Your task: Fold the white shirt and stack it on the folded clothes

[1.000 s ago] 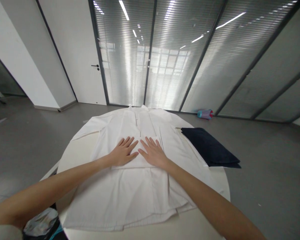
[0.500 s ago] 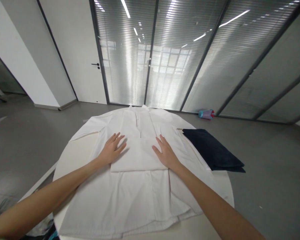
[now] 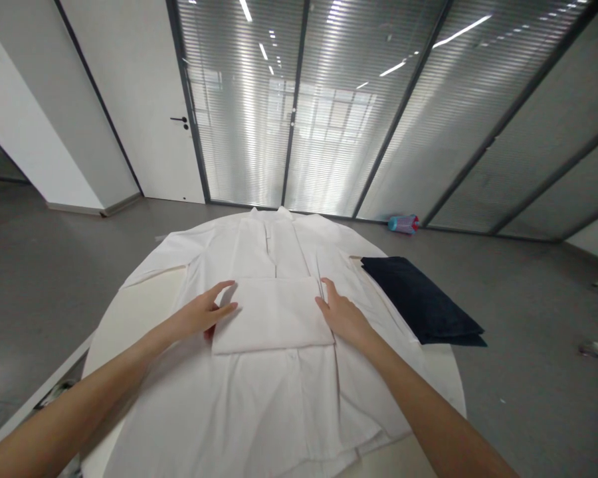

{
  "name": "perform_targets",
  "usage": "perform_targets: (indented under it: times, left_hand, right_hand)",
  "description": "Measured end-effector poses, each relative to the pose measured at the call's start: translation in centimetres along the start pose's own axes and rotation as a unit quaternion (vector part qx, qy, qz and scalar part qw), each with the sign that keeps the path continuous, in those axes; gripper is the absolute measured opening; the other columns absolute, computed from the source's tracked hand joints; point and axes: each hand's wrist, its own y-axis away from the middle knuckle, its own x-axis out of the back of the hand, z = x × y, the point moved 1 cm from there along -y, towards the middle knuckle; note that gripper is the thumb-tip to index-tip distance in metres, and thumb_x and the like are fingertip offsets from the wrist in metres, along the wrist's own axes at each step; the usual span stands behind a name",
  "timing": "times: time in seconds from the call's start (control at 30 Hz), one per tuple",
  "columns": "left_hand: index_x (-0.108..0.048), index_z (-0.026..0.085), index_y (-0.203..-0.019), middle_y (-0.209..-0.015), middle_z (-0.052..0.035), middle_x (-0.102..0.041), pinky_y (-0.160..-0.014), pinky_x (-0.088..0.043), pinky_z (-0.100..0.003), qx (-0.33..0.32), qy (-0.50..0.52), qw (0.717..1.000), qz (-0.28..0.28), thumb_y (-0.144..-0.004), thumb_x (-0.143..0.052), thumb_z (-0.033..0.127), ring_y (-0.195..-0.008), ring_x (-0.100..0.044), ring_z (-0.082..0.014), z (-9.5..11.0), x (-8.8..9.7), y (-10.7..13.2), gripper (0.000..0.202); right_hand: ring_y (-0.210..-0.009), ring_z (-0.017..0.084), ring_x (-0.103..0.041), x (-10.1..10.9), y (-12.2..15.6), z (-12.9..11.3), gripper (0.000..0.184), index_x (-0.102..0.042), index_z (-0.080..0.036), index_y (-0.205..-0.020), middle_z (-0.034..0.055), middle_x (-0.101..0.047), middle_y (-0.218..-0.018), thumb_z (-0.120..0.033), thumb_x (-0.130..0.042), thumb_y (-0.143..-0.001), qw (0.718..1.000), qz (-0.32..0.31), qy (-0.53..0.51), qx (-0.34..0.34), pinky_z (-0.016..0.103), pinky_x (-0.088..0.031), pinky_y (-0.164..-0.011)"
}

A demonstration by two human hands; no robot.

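Right between the open left hand [image 3: 199, 315] and right hand [image 3: 343, 318] — gripping nothing — lies a folded white shirt [image 3: 272, 315].

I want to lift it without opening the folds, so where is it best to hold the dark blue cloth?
Hold the folded stack of the dark blue cloth at its far right end, coming from the right side with your right hand. That end seems to stick out past the edge of the round table, so fingers can likely go under it. The shirt lies along its other side.
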Motion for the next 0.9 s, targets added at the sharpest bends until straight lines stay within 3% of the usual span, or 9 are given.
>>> perform_targets:
  times: [0.13,0.23,0.33,0.43,0.53,0.63,0.7,0.8,0.9]
  left_hand:
    - [-0.022,0.025,-0.156,-0.065,0.0037,-0.064,-0.044,-0.033,-0.022,0.013,0.078,0.993,-0.091,-0.085,-0.065,0.062,-0.049,-0.065,-0.0182,0.2,0.3,1.6,0.091]
    - [-0.02,0.03,-0.158,-0.07,0.0026,-0.063,-0.04,-0.031,-0.02,0.028,0.15,0.983,-0.101,-0.082,-0.07,0.06,-0.059,-0.071,-0.0223,0.2,0.3,3.1,0.096]
    - [-0.017,0.032,-0.159,-0.068,0.0017,-0.061,-0.044,-0.042,-0.021,0.043,0.227,0.968,-0.102,-0.083,-0.073,0.055,-0.07,-0.075,-0.0278,-0.1,-0.1,4.1,0.097]
    - [-0.013,0.034,-0.16,-0.062,0.0037,-0.058,-0.048,-0.051,-0.025,0.065,0.282,0.953,-0.095,-0.083,-0.075,0.05,-0.074,-0.076,-0.0313,-0.3,-0.6,4.8,0.099]
    - [-0.012,0.037,-0.16,-0.062,0.0048,-0.057,-0.058,-0.059,-0.032,0.078,0.334,0.936,-0.079,-0.083,-0.077,0.046,-0.079,-0.076,-0.0333,-0.2,-1.2,5.3,0.101]
    - [-0.009,0.037,-0.161,-0.071,-0.001,-0.068,-0.069,-0.062,-0.041,0.086,0.37,0.921,-0.082,-0.085,-0.076,0.045,-0.087,-0.076,-0.0352,0.1,-1.9,5.7,0.101]
    - [-0.008,0.036,-0.161,-0.078,-0.0063,-0.074,-0.071,-0.062,-0.044,0.089,0.379,0.916,-0.095,-0.086,-0.074,0.046,-0.091,-0.075,-0.0365,0.2,-2.2,5.9,0.101]
    - [-0.015,0.034,-0.16,-0.085,-0.0084,-0.077,-0.075,-0.062,-0.046,0.085,0.388,0.913,-0.09,-0.086,-0.075,0.046,-0.094,-0.075,-0.0359,0.1,-2.6,6.0,0.096]
    - [-0.038,0.027,-0.154,-0.097,-0.0096,-0.077,-0.085,-0.061,-0.043,0.088,0.391,0.913,-0.075,-0.082,-0.079,0.043,-0.099,-0.074,-0.0336,-0.1,-2.9,6.2,0.084]
  right_hand:
    - [-0.105,0.036,-0.067,0.8,1.5,-0.4,0.058,-0.027,-0.017,-0.155,0.02,-0.07,-0.115,-0.044,-0.032,-0.104,0.997,-0.051,0.055,-0.005,0.04,-0.045,-0.083]
    - [-0.106,0.034,-0.067,0.9,2.7,-0.2,0.063,-0.021,-0.018,-0.159,0.0173,-0.071,-0.114,-0.042,-0.036,-0.103,0.997,-0.066,0.04,0.008,0.039,-0.044,-0.083]
    - [-0.097,0.031,-0.068,0.5,3.5,0.6,0.066,-0.018,-0.018,-0.16,0.0142,-0.072,-0.105,-0.039,-0.04,-0.102,0.999,-0.051,-0.006,0.011,0.036,-0.043,-0.078]
    - [-0.081,0.026,-0.066,-0.5,3.4,1.8,0.066,-0.025,-0.016,-0.158,0.0077,-0.07,-0.086,-0.035,-0.046,-0.098,0.995,-0.026,-0.095,0.02,0.033,-0.041,-0.071]
    - [-0.062,0.02,-0.057,-1.9,3.0,2.8,0.065,-0.033,-0.012,-0.152,-0.0016,-0.06,-0.065,-0.033,-0.05,-0.093,0.967,0.0,-0.254,0.036,0.029,-0.038,-0.062]
    - [-0.054,0.016,-0.049,-3.0,2.7,3.3,0.063,-0.04,-0.01,-0.145,-0.0051,-0.054,-0.059,-0.039,-0.051,-0.09,0.927,0.019,-0.372,0.047,0.027,-0.036,-0.056]
    - [-0.052,0.016,-0.047,-3.4,2.7,3.3,0.062,-0.042,-0.01,-0.142,-0.0062,-0.051,-0.057,-0.042,-0.051,-0.09,0.919,0.028,-0.39,0.052,0.027,-0.034,-0.055]
    - [-0.051,0.016,-0.045,-3.4,3.0,3.0,0.057,-0.043,-0.01,-0.14,-0.0079,-0.047,-0.054,-0.037,-0.049,-0.09,0.926,0.035,-0.373,0.053,0.027,-0.033,-0.055]
    - [-0.052,0.016,-0.046,-3.3,3.3,2.7,0.053,-0.045,-0.011,-0.138,-0.0091,-0.045,-0.054,-0.029,-0.051,-0.088,0.942,0.027,-0.331,0.055,0.026,-0.032,-0.057]
